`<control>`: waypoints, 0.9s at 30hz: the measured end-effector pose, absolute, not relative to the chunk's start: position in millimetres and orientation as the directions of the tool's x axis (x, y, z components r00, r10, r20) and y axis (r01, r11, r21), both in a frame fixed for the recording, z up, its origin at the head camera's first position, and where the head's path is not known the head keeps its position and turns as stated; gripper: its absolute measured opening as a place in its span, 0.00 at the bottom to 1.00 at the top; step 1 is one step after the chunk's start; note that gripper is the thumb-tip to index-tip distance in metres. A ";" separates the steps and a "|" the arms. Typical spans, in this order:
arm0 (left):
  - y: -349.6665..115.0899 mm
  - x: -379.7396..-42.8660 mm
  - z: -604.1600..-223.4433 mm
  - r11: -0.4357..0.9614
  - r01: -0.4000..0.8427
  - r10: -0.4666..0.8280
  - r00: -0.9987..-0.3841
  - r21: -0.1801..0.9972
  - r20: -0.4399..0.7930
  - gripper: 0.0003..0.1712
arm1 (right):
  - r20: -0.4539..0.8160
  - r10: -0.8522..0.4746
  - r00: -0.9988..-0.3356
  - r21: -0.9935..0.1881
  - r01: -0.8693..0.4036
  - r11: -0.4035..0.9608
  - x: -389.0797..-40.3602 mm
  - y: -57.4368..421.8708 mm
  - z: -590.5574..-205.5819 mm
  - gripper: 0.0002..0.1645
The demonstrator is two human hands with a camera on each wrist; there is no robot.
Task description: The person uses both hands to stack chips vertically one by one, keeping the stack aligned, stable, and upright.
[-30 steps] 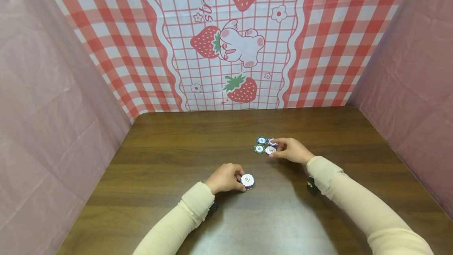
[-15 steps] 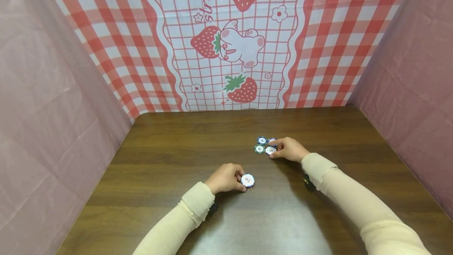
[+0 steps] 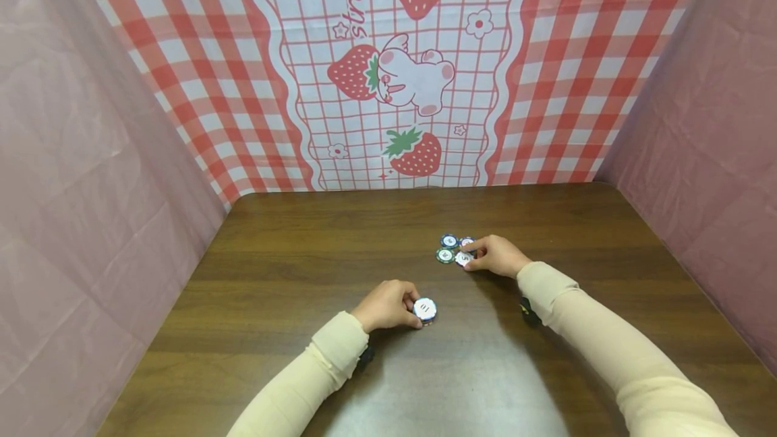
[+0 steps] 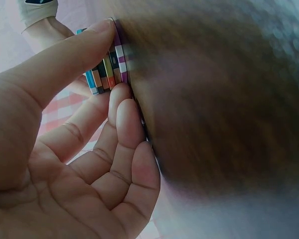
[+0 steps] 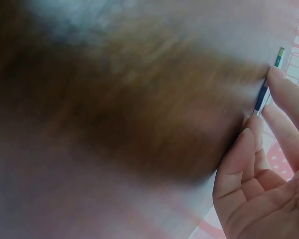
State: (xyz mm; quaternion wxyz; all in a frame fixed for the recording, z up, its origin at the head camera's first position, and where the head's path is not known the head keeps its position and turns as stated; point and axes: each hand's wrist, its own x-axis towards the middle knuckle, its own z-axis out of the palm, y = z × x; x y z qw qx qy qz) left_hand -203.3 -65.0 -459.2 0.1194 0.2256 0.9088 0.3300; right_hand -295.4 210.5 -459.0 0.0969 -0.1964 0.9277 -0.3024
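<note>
My left hand (image 3: pixel 387 304) grips a short stack of poker chips (image 3: pixel 425 310) at the middle of the table, thumb in front and fingers behind. The top chip is white with a printed 10. In the left wrist view the stack's edges (image 4: pixel 101 78) show blue, black, yellow and purple bands. Farther back, my right hand (image 3: pixel 500 256) pinches a white-faced chip (image 3: pixel 464 259) marked 5 between thumb and fingers, low at the tabletop. That chip lies beside a green chip (image 3: pixel 445 256), a blue chip (image 3: pixel 449 241) and a purple-edged chip (image 3: pixel 467 241), the last partly covered by a finger.
The brown wooden table (image 3: pixel 291 235) ends at a red-and-white checked strawberry cloth (image 3: pixel 407 86) hung behind it. Pink fabric walls (image 3: pixel 103 154) stand on both sides. Both wrists carry small dark devices under cream sleeves (image 3: pixel 613 336).
My right hand and forearm have shifted slightly left, with the fingers still about the chip marked 5. My left hand and its stack have kept their place.
</note>
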 end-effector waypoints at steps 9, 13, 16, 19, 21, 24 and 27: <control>-64.8 -203.8 -459.7 0.682 0.329 0.488 -0.870 0.654 -0.071 0.18 | -0.057 -0.423 -0.904 -0.606 -0.305 0.734 -295.6 210.8 -459.8 0.23; -64.7 -203.7 -459.4 0.682 0.329 0.488 -0.870 0.654 -0.071 0.18 | -0.056 -0.420 -0.906 -0.612 -0.302 0.731 -295.8 210.3 -459.5 0.23; -64.7 -203.7 -459.3 0.682 0.327 0.486 -0.871 0.654 -0.072 0.18 | -0.070 -0.413 -0.908 -0.618 -0.286 0.732 -296.4 210.5 -459.4 0.24; -64.9 -203.6 -459.3 0.682 0.325 0.485 -0.871 0.655 -0.073 0.18 | -0.085 -0.412 -0.907 -0.621 -0.275 0.734 -297.1 211.4 -459.2 0.24; -65.0 -203.4 -459.3 0.681 0.325 0.486 -0.871 0.656 -0.073 0.18 | -0.089 -0.417 -0.905 -0.622 -0.277 0.733 -297.5 212.2 -458.8 0.24; -65.3 -203.3 -459.6 0.680 0.325 0.487 -0.871 0.657 -0.072 0.18 | -0.090 -0.420 -0.903 -0.616 -0.281 0.736 -297.8 212.6 -458.6 0.23; -65.4 -203.6 -459.3 0.680 0.326 0.487 -0.870 0.656 -0.072 0.18 | -0.071 -0.437 -0.897 -0.602 -0.311 0.736 -298.2 212.7 -458.5 0.22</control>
